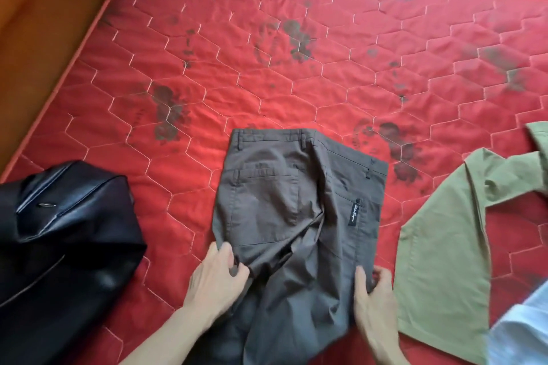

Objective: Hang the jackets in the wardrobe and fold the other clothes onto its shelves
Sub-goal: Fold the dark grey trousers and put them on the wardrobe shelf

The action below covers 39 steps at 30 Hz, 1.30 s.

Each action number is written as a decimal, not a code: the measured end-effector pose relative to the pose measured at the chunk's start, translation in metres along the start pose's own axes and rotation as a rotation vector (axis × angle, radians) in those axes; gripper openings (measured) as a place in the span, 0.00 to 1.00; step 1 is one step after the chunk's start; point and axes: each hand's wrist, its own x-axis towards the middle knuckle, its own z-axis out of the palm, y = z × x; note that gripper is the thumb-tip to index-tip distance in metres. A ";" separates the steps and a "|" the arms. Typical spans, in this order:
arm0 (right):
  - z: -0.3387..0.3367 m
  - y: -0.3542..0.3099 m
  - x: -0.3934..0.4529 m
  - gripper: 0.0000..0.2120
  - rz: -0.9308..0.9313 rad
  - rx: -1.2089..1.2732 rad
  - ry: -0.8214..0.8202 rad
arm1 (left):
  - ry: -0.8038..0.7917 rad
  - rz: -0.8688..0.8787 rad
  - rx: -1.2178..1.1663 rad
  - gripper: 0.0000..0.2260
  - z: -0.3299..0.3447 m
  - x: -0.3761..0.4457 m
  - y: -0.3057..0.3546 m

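Grey-brown trousers [299, 201] lie back side up on the red quilted mattress [267, 53], waistband away from me, legs running toward the bottom edge. My left hand [216, 278] pinches the trousers' left edge below the back pocket. My right hand [375, 296] grips their right edge, thumb on top. A black leather jacket [62, 246] lies bunched at the left. An olive green garment [444, 246] is spread at the right.
A light blue-white cloth [522, 332] shows at the bottom right corner. A brown wooden bed frame [38, 18] borders the mattress on the left. The far half of the mattress bears only its dark printed pattern.
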 end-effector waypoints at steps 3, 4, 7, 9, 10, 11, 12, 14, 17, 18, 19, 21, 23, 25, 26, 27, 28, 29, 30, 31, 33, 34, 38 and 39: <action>-0.003 -0.030 0.037 0.20 -0.037 0.102 0.040 | 0.164 0.001 -0.182 0.13 -0.010 0.023 0.009; -0.004 -0.043 0.053 0.24 -0.028 0.115 0.042 | 0.187 -0.016 -0.217 0.13 -0.014 0.036 0.014; -0.007 -0.085 0.102 0.32 0.011 0.149 0.043 | 0.265 -0.060 -0.288 0.17 -0.030 0.080 0.034; -0.005 -0.112 0.131 0.32 0.005 0.216 0.036 | 0.292 -0.061 -0.306 0.22 -0.042 0.109 0.052; -0.005 -0.125 0.144 0.31 0.000 0.249 0.030 | 0.289 -0.060 -0.311 0.24 -0.048 0.123 0.062; -0.003 -0.135 0.156 0.31 -0.006 0.276 0.026 | 0.276 -0.063 -0.316 0.25 -0.053 0.138 0.071; -0.001 -0.144 0.166 0.30 -0.014 0.296 0.023 | 0.254 -0.075 -0.325 0.27 -0.057 0.151 0.081; 0.003 -0.152 0.182 0.24 -0.042 0.285 0.033 | 0.221 -0.115 -0.385 0.29 -0.064 0.177 0.098; 0.004 -0.149 0.189 0.12 -0.064 0.271 0.036 | 0.213 -0.180 -0.539 0.23 -0.067 0.201 0.118; 0.002 -0.146 0.188 0.08 -0.077 0.273 0.027 | 0.205 -0.182 -0.601 0.16 -0.067 0.204 0.122; 0.000 -0.144 0.185 0.04 -0.096 0.271 0.020 | 0.186 -0.173 -0.658 0.10 -0.067 0.203 0.123; -0.013 -0.140 0.178 0.06 -0.143 0.306 0.031 | 0.133 -0.155 -0.711 0.05 -0.072 0.194 0.126; -0.029 -0.135 0.172 0.07 -0.196 0.339 0.050 | 0.108 -0.136 -0.700 0.05 -0.082 0.183 0.119; -0.059 -0.140 0.154 0.05 -0.253 0.383 0.049 | 0.118 -0.089 -0.657 0.07 -0.102 0.164 0.117; -0.075 -0.145 0.141 0.05 -0.283 0.423 0.045 | 0.123 -0.068 -0.647 0.06 -0.115 0.153 0.119; -0.094 -0.151 0.127 0.05 -0.304 0.453 0.039 | 0.120 -0.052 -0.648 0.05 -0.129 0.140 0.124; -0.112 -0.160 0.109 0.06 -0.321 0.462 0.042 | 0.112 -0.039 -0.650 0.04 -0.144 0.126 0.131; -0.131 -0.170 0.089 0.08 -0.341 0.464 0.045 | 0.098 -0.030 -0.655 0.03 -0.158 0.110 0.140; -0.151 -0.180 0.070 0.10 -0.369 0.465 0.058 | 0.080 -0.018 -0.666 0.03 -0.174 0.093 0.152; -0.170 -0.191 0.051 0.10 -0.388 0.475 0.073 | 0.062 0.000 -0.676 0.03 -0.189 0.076 0.164; -0.210 -0.207 0.019 0.08 -0.410 0.490 0.103 | 0.041 0.065 -0.659 0.03 -0.220 0.040 0.190; -0.230 -0.214 0.006 0.08 -0.425 0.493 0.122 | 0.043 0.109 -0.637 0.05 -0.234 0.021 0.203; -0.316 -0.246 -0.057 0.04 -0.547 0.466 0.155 | 0.102 0.197 -0.609 0.04 -0.292 -0.063 0.243; -0.339 -0.253 -0.076 0.05 -0.595 0.449 0.156 | 0.116 0.202 -0.627 0.06 -0.305 -0.086 0.251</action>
